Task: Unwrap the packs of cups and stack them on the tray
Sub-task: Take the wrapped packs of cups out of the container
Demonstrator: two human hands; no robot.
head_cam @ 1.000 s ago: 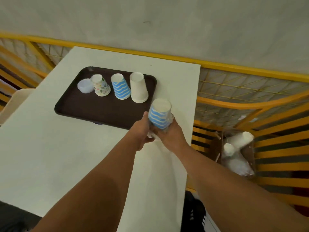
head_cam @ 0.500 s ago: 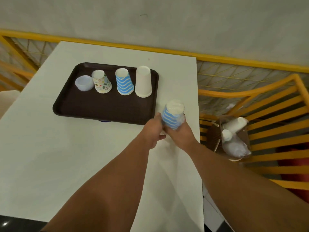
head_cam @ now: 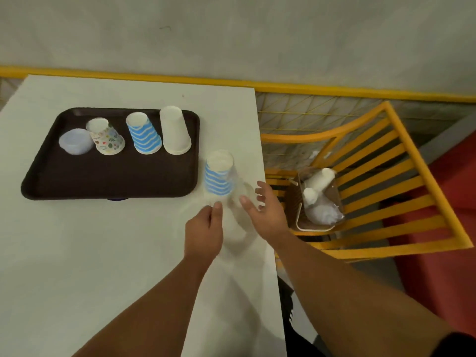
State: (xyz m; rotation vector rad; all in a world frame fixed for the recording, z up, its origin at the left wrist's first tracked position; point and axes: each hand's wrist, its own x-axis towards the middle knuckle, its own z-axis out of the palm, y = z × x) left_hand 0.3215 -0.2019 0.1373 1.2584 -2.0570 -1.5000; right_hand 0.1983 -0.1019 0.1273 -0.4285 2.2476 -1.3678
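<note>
A stack of blue-striped cups stands upside down on the white table, just right of the dark brown tray. Loose clear plastic wrap hangs round its lower right side and trails toward me. My left hand is just below the stack, its fingertips pinching the wrap's edge. My right hand hovers at the wrap's right side with its fingers spread. On the tray stand a small translucent cup, a patterned cup, a blue-striped cup and a white cup, all upside down.
The table's right edge runs close beside the stack. A yellow slatted chair stands to the right, and on it a box holds more wrapped white cup packs. A yellow rail runs along the wall behind.
Both hands have come off the striped stack and drawn back toward me. The stack now stands alone on the table with its wrap loosened, and my right hand has opened.
</note>
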